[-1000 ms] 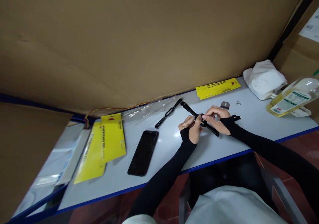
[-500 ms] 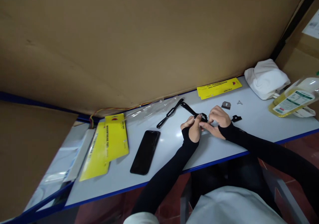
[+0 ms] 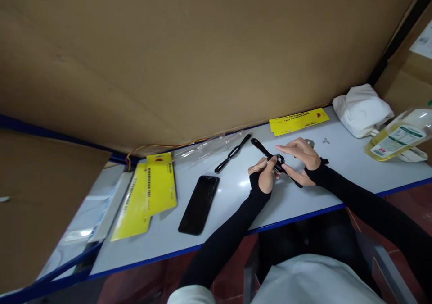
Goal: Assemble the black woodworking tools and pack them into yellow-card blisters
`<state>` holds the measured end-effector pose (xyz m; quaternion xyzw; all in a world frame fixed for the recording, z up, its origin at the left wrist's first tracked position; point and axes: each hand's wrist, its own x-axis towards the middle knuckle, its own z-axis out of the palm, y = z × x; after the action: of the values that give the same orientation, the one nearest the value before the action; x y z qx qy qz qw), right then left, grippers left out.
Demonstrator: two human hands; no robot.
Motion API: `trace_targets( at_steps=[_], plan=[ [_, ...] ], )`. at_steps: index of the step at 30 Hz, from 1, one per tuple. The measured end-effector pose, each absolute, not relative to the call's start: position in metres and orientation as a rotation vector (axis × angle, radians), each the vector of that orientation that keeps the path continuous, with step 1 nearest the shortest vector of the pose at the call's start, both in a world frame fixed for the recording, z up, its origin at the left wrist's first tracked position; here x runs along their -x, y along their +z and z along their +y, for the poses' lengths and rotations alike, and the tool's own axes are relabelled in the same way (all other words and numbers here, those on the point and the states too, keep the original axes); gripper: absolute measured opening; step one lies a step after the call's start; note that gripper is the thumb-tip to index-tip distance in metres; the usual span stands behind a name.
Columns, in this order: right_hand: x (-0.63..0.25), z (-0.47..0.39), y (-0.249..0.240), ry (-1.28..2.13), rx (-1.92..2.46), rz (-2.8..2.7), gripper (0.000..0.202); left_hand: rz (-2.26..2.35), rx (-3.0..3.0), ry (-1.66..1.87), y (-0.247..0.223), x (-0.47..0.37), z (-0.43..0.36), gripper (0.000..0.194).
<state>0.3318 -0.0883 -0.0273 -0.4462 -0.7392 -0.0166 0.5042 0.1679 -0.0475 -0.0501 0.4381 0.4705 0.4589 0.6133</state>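
My left hand (image 3: 263, 173) is closed around the middle of a black spokeshave (image 3: 260, 147), with the thumb on top; the tool lies slantwise just above the table. My right hand (image 3: 302, 160) is open beside it, index finger stretched out and thumb at or very near the spokeshave's middle. Behind the right hand, a flat grey blade (image 3: 311, 143) is partly hidden. A small three-armed metal screw (image 3: 326, 140) lies past it. Only the edge of a black clamp plate (image 3: 324, 161) shows by the right wrist. Another black spokeshave (image 3: 232, 152) rests to the left.
A black phone (image 3: 198, 205) lies left of my arms, near yellow printed cards (image 3: 161, 182). Clear plastic wrapping (image 3: 205, 147) and another yellow card (image 3: 299, 121) lie along the cardboard wall. At right are a white cloth (image 3: 362, 109) and a tilted bottle of yellow liquid (image 3: 398, 135).
My right hand has opened, its fingers lifting off the spokeshave and spreading over the blade. More of the spokeshave's near handle now shows. The left hand keeps its hold.
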Motion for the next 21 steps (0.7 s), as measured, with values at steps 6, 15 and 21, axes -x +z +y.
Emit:
trace_targets(
  at_steps=[6, 15, 21],
  plan=[
    [-0.336, -0.082, -0.036, 0.058, 1.009, -1.841, 0.016, 1.071, -1.056, 1.089, -0.044, -0.168, -0.049, 0.037],
    [-0.326, -0.091, -0.028, -0.112, 1.045, -1.776, 0.015, 1.067, -0.982, 1.091, -0.046, -0.167, -0.044, 0.037],
    [-0.335, -0.092, -0.031, -0.135, 1.061, -1.799, 0.02, 1.091, -1.023, 1.11, -0.04, -0.167, -0.048, 0.037]
  ],
)
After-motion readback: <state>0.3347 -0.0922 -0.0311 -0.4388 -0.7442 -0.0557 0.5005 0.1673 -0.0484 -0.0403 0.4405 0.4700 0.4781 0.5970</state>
